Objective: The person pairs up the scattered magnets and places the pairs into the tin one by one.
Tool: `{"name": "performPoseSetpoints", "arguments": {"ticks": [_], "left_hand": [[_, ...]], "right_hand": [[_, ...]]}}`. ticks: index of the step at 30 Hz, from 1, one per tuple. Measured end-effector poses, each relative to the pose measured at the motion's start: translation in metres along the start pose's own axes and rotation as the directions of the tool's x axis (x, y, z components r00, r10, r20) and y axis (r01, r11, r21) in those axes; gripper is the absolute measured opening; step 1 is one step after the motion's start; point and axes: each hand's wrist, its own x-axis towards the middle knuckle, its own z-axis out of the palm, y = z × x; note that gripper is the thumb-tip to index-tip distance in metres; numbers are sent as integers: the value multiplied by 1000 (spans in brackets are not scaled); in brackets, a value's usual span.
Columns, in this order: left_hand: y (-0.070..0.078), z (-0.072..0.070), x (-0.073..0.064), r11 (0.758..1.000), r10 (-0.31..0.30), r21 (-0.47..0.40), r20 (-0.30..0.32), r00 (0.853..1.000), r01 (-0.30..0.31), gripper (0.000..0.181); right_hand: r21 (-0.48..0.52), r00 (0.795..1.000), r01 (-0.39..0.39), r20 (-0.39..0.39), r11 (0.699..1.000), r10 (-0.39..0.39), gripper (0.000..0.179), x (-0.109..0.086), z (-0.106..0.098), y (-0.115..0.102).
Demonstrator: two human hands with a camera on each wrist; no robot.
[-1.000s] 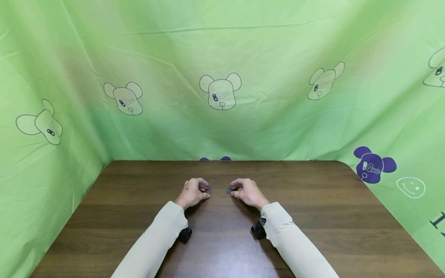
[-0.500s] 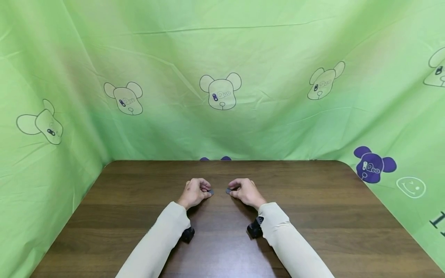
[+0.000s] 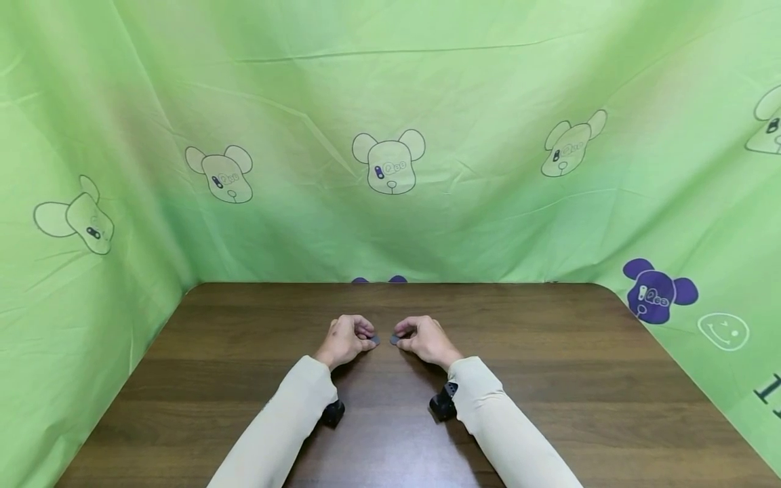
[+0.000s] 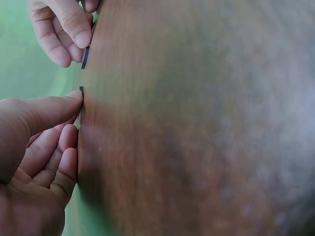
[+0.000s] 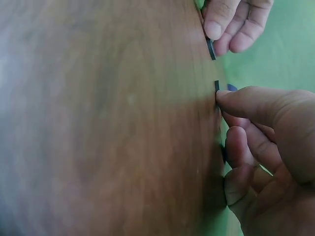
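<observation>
Two small, thin grey discs lie flat at or just above the tabletop, a narrow gap between them. My left hand (image 3: 344, 341) pinches the left grey disc (image 3: 375, 339) between thumb and fingers, its inner end sticking out past the thumb tip. Mirroring it, my right hand (image 3: 429, 340) pinches the right grey disc (image 3: 394, 339). In the left wrist view the left disc (image 4: 81, 92) shows as a dark thin edge, apart from the right disc (image 4: 85, 58). The right wrist view shows the right disc (image 5: 216, 87) at the thumb tip. Fingers hide much of both discs.
A brown wood-grain table (image 3: 390, 420) spreads around both hands, its far corners rounded. Green cloth (image 3: 390, 230) with bear-head drawings hangs behind and at both sides. Black wrist cameras, left (image 3: 333, 413) and right (image 3: 443, 404), sit below the sleeve cuffs.
Both hands have slid inward, each carrying its disc, so the gap between the discs has narrowed. The grips look the same.
</observation>
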Motion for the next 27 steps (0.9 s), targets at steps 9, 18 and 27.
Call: {"name": "performPoseSetpoints", "arguments": {"ticks": [9, 18, 27], "left_hand": [[0, 1, 3, 1000, -12, 2, 2, 1000, 12, 19], [2, 2, 3, 1000, -1, 8, 5, 1000, 1, 20], [1, 2, 3, 1000, -6, 16, 1, 1000, 6, 20]], "right_hand": [[2, 1000, 21, 4, 1000, -21, 23, 2, 3, -5], [14, 1000, 19, 12, 1000, -19, 22, 4, 5, -5], [15, 1000, -2, 1, 1000, 2, 21, 4, 9, -7]]}}
